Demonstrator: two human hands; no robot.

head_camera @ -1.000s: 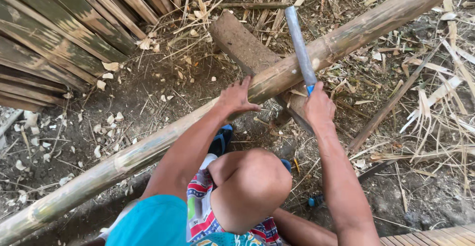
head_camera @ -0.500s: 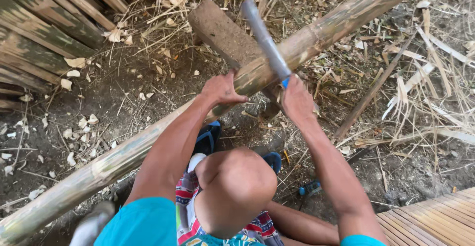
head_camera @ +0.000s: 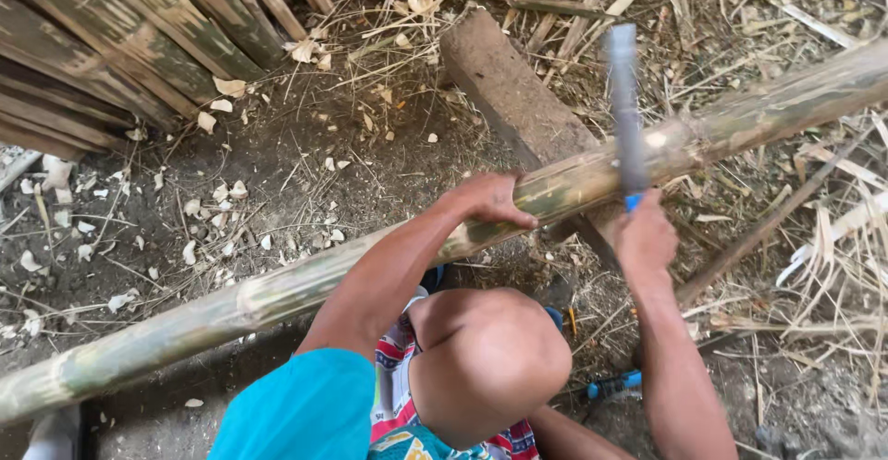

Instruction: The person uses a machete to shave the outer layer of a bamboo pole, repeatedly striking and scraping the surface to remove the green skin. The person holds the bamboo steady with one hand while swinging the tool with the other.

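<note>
Right hand (head_camera: 645, 235) grip closed around machete (head_camera: 625, 109)

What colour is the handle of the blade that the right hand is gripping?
Blue: a bit of the handle shows just above the right hand in the head view.

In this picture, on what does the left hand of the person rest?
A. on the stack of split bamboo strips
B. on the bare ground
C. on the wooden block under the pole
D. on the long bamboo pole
D: the left hand lies flat on top of the long bamboo pole, close to where the pole crosses the wooden block, while the right hand grips a blue-handled blade.
</note>
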